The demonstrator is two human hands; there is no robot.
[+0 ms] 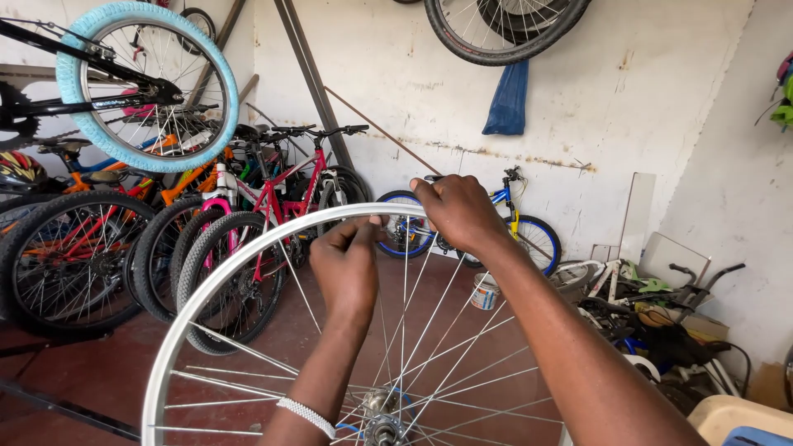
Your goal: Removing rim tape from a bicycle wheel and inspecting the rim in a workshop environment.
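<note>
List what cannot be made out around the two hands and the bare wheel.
- Head view: what the right hand pinches at the silver rim is hidden by its fingers.
- Left hand: fingertips hidden behind its own knuckles.
- Hub and lower rim: cut off by the bottom edge.

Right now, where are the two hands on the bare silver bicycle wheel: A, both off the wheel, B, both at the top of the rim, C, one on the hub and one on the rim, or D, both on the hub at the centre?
B: the left hand and the right hand both sit at the top of the silver bicycle wheel rim, while the hub lies far below them, untouched.
</note>
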